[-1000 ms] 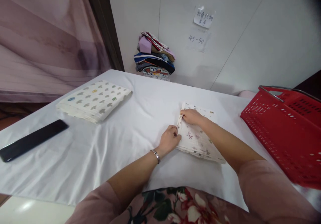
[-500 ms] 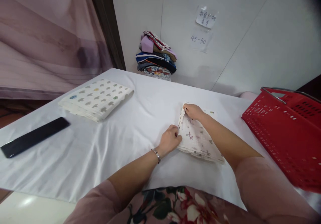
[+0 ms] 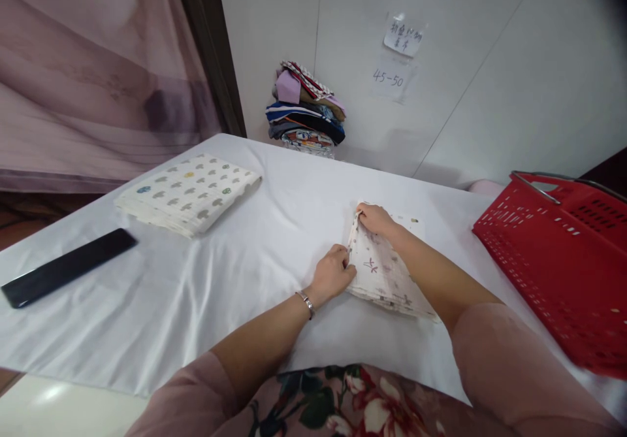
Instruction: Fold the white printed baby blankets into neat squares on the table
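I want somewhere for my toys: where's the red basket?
In the head view, the red basket is at the far right, on the white tablecloth, right of the patterned cloth that the right hand holds.

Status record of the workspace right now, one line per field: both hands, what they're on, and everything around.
Left hand: touching the left edge of the patterned white cloth; grip unclear
Right hand: pinching the same cloth near its far left corner
Patterned white cloth: folded in layers, on the white tablecloth
Left side: folded mushroom-print cloth; black phone-like slab nearer the wearer
Right side: red perforated basket, metal handle
Beyond table: fabric stack
Wall: paper note reading "45-50"
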Action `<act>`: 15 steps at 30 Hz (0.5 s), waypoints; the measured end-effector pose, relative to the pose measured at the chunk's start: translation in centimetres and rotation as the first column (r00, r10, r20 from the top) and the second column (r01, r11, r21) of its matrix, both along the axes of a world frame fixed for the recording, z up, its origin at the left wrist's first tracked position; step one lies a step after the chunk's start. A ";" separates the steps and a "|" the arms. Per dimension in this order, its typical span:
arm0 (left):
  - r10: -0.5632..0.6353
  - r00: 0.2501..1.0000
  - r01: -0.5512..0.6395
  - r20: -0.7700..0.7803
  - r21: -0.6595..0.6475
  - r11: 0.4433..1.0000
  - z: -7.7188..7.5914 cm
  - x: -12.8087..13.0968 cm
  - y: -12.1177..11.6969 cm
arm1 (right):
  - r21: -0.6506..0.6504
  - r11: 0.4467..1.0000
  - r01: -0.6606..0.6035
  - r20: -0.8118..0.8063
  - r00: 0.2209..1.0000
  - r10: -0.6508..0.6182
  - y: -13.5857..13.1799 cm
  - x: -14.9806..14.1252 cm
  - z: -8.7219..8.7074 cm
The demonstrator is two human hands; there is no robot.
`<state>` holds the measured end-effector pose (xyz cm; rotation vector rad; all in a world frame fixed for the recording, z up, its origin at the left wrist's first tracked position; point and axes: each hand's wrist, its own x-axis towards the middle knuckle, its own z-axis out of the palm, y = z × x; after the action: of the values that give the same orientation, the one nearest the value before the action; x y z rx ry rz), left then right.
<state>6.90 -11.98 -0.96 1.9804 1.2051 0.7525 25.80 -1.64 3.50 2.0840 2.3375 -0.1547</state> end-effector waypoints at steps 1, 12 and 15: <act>0.000 1.000 0.000 -0.003 0.000 1.000 0.0 0.0 0.0 | 0.004 1.000 0.003 -0.004 1.000 -0.003 0.0 -0.1 -0.1; -0.004 1.000 0.004 0.000 0.037 0.999 -0.3 0.0 -0.1 | 0.002 0.997 0.081 0.050 0.995 -0.081 0.9 0.9 -0.1; -0.008 1.000 0.009 -0.012 0.041 0.999 -0.2 -0.1 -0.1 | 0.015 0.996 0.092 0.059 0.994 -0.093 1.3 1.1 -0.2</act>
<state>6.83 -12.06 -1.18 2.0244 1.1958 0.7681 26.91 -0.31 3.31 2.1715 2.2159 -0.0777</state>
